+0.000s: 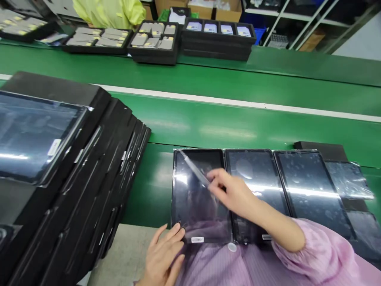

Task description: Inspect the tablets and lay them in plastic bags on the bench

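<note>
Three dark tablets lie side by side at the near edge of the green belt. Over the leftmost tablet [196,198] my right hand [230,190] is pinched on a thin clear protective film [193,169] that lifts off the glass toward the far left corner. My left hand [163,254] rests with fingers stretched out, fingertips touching that tablet's near left corner. A white label [197,239] sits on the tablet's near edge. The middle tablet [256,178] and the right tablet [309,186] lie flat, their glass shiny.
A slanted stack of black foam trays [89,178] with a tablet [32,135] on top fills the left. Peeled films [348,178] lie at the right. Across the belt [226,123] stand black trays of small parts [154,39], behind them a person in a yellow-green coat [110,12].
</note>
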`<state>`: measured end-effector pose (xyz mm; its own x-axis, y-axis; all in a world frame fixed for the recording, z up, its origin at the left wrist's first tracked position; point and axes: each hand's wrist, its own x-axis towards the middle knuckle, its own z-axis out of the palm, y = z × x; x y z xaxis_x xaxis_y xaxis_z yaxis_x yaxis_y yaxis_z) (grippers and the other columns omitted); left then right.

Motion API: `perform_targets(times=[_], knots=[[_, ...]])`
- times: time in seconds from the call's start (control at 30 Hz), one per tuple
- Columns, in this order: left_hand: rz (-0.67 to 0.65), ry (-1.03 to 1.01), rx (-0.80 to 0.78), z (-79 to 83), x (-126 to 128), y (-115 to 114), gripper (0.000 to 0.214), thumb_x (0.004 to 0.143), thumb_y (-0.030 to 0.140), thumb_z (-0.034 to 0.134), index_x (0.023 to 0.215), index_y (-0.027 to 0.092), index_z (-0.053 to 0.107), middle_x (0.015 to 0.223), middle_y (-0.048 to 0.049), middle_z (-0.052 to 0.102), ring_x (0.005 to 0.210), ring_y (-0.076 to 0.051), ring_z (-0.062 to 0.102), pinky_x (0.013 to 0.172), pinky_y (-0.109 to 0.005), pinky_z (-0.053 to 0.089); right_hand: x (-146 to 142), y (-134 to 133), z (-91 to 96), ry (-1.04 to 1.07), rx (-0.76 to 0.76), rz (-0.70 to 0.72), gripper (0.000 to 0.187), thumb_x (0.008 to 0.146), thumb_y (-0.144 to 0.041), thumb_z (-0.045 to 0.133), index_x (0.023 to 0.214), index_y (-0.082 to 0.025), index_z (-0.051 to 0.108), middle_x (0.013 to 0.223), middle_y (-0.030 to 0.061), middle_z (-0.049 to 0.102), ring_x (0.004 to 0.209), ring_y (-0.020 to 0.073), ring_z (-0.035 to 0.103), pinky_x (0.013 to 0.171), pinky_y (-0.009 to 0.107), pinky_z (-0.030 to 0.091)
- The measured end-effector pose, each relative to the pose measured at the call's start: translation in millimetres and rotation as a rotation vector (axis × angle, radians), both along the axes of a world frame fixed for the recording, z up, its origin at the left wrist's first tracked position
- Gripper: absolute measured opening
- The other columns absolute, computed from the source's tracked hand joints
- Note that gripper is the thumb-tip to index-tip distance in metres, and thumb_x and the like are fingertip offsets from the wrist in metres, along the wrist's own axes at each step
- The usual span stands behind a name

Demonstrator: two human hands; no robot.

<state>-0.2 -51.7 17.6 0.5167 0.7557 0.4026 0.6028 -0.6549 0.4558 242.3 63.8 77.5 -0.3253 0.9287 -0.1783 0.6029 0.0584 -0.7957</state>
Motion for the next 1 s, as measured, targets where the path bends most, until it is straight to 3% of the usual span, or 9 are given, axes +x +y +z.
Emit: perform_targets(times=[0.07,0.13,0.2,0.3,0.43,0.53,0.67,0.83,1.0], knots=[[0.024,0.01,0.004,-6.6,0,-6,0.023,0.076,0.012,0.046,0.096,0.02,0.054,0.098,-0.0068,0.068,0.105,-0.02,0.058,0.097,-0.039,0.038,5,-20,13.6,0.101,-0.008,0.373,0.017,0.084,-0.018,0.045,0.093,-0.021,0.06,0.073,-0.0006,0.063,0.066,0.0132,0.058,0.064,0.025,0.045],[0.034,-0.003,0.0,-12.3,-1,-10,0.022,0.077,0.012,0.045,0.096,0.02,0.053,0.098,-0.0069,0.068,0.106,-0.02,0.057,0.098,-0.04,0.036,20,-35,26.5,0.227,-0.133,0.693,0.016,0.087,-0.023,0.047,0.088,-0.021,0.063,0.072,-0.0007,0.064,0.068,0.0123,0.059,0.067,0.023,0.045],[0.026,-0.015,-0.005,-14.1,0,-12,0.023,0.076,0.011,0.046,0.096,0.019,0.053,0.099,-0.008,0.068,0.106,-0.02,0.057,0.099,-0.041,0.033,38,-44,34.6,0.291,-0.259,0.766,0.018,0.09,-0.024,0.047,0.088,-0.021,0.065,0.074,0.0006,0.066,0.072,0.0125,0.061,0.07,0.024,0.046],[0.064,-0.044,0.0,-5.7,4,-9,0.025,0.075,0.004,0.045,0.094,0.017,0.056,0.098,-0.0082,0.068,0.103,-0.019,0.059,0.097,-0.04,0.031,60,-49,33.1,0.316,-0.282,0.588,0.017,0.09,-0.023,0.049,0.087,-0.02,0.065,0.078,0.0028,0.067,0.075,0.0133,0.062,0.071,0.025,0.047],[0.189,-0.024,0.04,18.2,21,2,0.018,0.08,0.007,0.046,0.088,0.017,0.059,0.087,-0.0032,0.07,0.089,-0.016,0.064,0.085,-0.032,0.035,67,-56,14.7,0.324,-0.268,0.346,0.016,0.088,-0.029,0.053,0.083,-0.019,0.065,0.078,0.0037,0.067,0.075,0.0141,0.062,0.069,0.025,0.048],[0.212,0.08,0.053,30.3,39,20,0.021,0.086,0.016,0.04,0.09,0.017,0.06,0.084,-0.0018,0.069,0.087,-0.017,0.063,0.081,-0.032,0.036,69,-62,0.9,0.324,-0.256,-0.013,0.02,0.085,-0.037,0.056,0.098,-0.023,0.061,0.1,0.0058,0.065,0.09,0.0171,0.061,0.079,0.03,0.049],[0.154,0.344,-0.024,31.5,71,72,0.028,0.086,0.035,0.044,0.098,0.019,0.062,0.105,-0.0099,0.063,0.107,-0.029,0.053,0.085,-0.043,0.039,81,-70,-10.2,0.459,-0.213,-0.42,0.038,0.08,-0.046,0.059,0.11,-0.025,0.05,0.111,0.0088,0.061,0.095,0.02,0.06,0.086,0.038,0.049],[0.449,0.471,-0.187,25.0,122,151,0.053,0.082,0.052,0.047,0.124,0.02,0.049,0.135,-0.0169,0.041,0.128,-0.04,0.025,0.095,-0.066,0.022,110,-94,-23.8,0.458,-0.137,-0.606,0.045,0.077,-0.051,0.06,0.109,-0.022,0.048,0.1,0.0093,0.065,0.083,0.02,0.063,0.081,0.038,0.05],[0.46,0.47,-0.193,25.2,141,174,0.062,0.083,0.053,0.046,0.134,0.02,0.035,0.144,-0.0146,0.025,0.132,-0.036,0.017,0.101,-0.066,0.013,144,-115,-47.6,0.267,0.037,-0.785,0.044,0.077,-0.05,0.057,0.109,-0.021,0.048,0.096,0.0089,0.065,0.081,0.0206,0.062,0.079,0.04,0.048]])
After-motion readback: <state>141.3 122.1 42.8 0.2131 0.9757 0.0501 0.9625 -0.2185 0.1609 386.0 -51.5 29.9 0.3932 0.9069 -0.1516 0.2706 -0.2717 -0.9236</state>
